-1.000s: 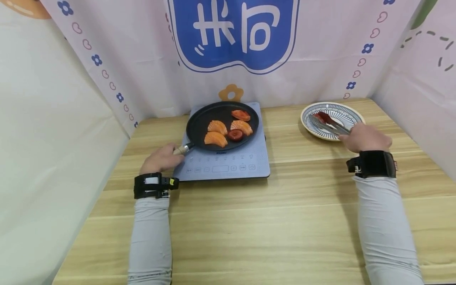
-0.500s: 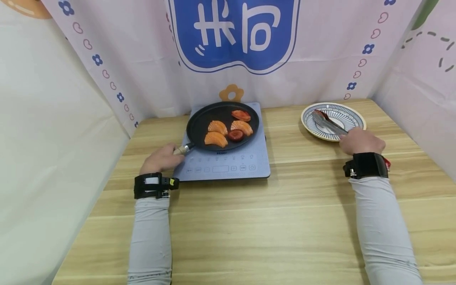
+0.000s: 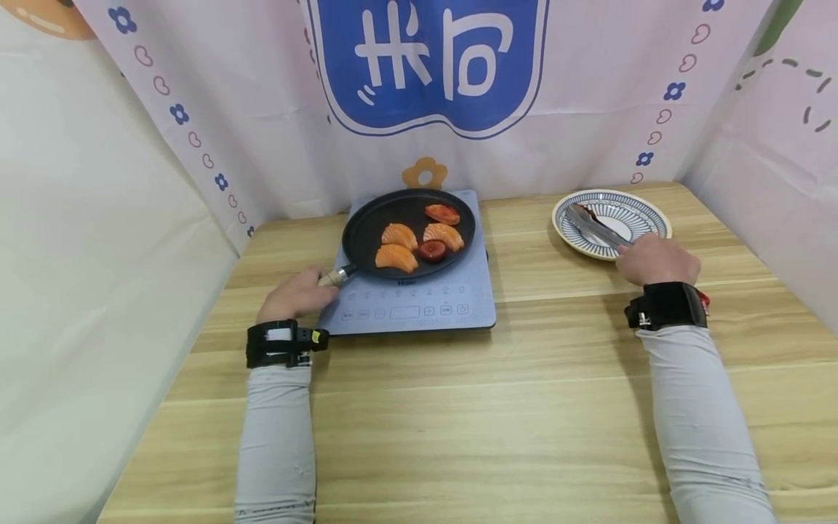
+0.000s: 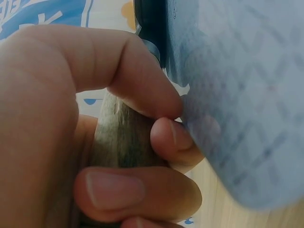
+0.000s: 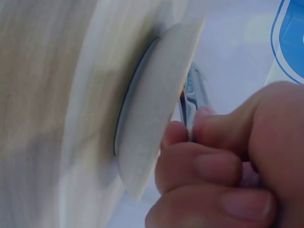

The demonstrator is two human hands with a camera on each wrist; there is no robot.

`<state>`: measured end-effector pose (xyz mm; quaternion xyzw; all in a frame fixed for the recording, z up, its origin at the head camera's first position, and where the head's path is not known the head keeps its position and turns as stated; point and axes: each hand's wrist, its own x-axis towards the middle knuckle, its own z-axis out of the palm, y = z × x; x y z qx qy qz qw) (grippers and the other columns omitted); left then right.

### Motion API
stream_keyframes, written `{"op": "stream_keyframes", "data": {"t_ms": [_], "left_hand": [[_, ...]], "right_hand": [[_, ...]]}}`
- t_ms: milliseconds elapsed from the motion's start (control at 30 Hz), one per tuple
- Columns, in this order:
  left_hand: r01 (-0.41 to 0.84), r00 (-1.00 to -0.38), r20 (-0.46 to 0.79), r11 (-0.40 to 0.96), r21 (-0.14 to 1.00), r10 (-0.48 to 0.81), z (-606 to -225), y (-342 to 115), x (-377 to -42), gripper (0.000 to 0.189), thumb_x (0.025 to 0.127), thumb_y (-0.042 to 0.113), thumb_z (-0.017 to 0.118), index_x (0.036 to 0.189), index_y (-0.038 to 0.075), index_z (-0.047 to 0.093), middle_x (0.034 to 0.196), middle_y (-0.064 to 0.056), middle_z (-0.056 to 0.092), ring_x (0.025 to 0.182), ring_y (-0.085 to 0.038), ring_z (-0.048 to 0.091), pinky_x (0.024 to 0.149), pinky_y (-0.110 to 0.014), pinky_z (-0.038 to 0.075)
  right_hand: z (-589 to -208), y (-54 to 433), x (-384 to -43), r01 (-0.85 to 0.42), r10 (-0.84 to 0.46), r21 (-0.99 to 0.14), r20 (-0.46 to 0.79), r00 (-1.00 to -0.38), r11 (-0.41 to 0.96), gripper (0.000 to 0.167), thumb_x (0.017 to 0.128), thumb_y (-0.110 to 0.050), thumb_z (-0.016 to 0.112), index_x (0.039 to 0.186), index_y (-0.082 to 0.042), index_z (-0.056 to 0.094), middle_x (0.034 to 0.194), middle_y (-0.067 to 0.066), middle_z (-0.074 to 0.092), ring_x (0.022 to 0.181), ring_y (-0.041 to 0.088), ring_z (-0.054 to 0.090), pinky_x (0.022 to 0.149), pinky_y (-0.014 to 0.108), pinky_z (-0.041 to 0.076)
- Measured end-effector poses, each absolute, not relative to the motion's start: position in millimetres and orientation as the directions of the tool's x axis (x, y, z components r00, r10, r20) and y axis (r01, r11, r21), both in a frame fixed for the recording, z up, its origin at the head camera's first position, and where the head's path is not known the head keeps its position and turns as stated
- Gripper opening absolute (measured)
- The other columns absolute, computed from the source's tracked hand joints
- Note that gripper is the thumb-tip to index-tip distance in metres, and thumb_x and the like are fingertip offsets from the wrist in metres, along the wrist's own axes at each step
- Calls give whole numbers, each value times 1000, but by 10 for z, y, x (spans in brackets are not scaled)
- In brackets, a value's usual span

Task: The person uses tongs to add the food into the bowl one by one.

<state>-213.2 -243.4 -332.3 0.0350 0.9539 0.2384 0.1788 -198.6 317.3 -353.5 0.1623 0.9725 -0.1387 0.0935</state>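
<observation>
My left hand (image 3: 297, 293) grips the wooden handle (image 4: 126, 133) of a round black frying pan (image 3: 366, 229), fingers curled around it in the left wrist view. In the pan lie three orange salmon slices (image 3: 397, 257), a redder slice (image 3: 443, 212) and a round dark red piece (image 3: 432, 250). At the right, my right hand (image 3: 657, 260) holds metal tongs (image 3: 601, 231), their tips low over a blue-striped plate (image 3: 644, 215). A dark red piece (image 3: 592, 212) shows beside the tips, mostly hidden; whether they pinch it I cannot tell. In the right wrist view the plate's rim covers the tips.
Under the pan is a pale induction cooker (image 3: 419, 313) with a touch panel along its front. The wooden table (image 3: 458, 422) runs between cooker and plate and toward me. A printed curtain (image 3: 517, 160) hangs close behind them; pale sheets (image 3: 78, 276) flank the table.
My right hand has shifted slightly left and the tongs have turned over the dark red piece, which shows less now. The left hand and the pan stay put.
</observation>
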Motion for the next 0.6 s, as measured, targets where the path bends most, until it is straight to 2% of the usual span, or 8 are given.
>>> {"op": "stream_keyframes", "data": {"t_ms": [267, 600], "left_hand": [[-20, -934, -324, 883, 469, 151, -3334, -2443, -2140, 31, 102, 30, 57, 115, 2, 55, 96, -11, 59, 84, -24, 56, 71, -34, 48], [-24, -934, -325, 883, 468, 147, -3334, -2437, -2128, 31, 102, 30, 57, 115, 3, 55, 96, -11, 59, 84, -25, 56, 72, -35, 48]], "right_hand": [[-3574, 3185, -2009, 370, 306, -265, -254, -918, 891, 65, 108, -49, 33, 126, 9, 56, 122, 36, 58, 108, 50, 58, 84, 63, 50], [-3608, 3226, -2022, 360, 292, -280, -256, -922, 890, 68, 107, -53, 30, 120, 8, 59, 116, 33, 59, 103, 47, 58, 81, 64, 50]]}}
